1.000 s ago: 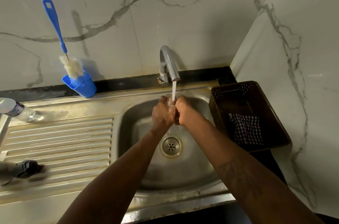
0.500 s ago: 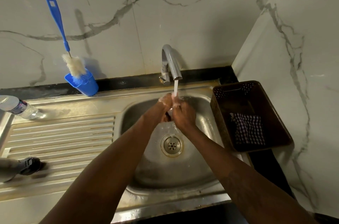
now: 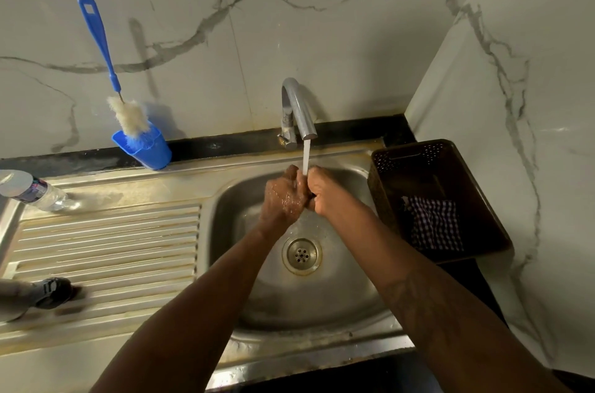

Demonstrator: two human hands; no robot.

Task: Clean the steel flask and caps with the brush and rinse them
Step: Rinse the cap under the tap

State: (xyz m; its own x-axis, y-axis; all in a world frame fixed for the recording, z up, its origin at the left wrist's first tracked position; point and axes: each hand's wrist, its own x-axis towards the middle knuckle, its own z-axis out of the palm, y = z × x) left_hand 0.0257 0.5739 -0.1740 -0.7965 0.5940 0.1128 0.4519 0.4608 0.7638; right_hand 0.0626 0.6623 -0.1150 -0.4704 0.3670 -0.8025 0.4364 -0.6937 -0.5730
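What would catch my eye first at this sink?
The left hand and right hand meet under the water running from the tap, above the steel sink basin at centre. Next comes the bright blue brush, standing in its blue holder against the marble wall at back left. A brown basket holding a checked cloth sits right of the sink.

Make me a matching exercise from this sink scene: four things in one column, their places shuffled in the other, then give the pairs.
Things
1. brush
2. steel flask
3. checked cloth
4. plastic bottle

Places
A. inside the brown basket
B. lying on the draining board, at its near left edge
C. standing head down in the blue holder by the wall
D. lying behind the ridges, far left

Pairs: 1-C, 2-B, 3-A, 4-D
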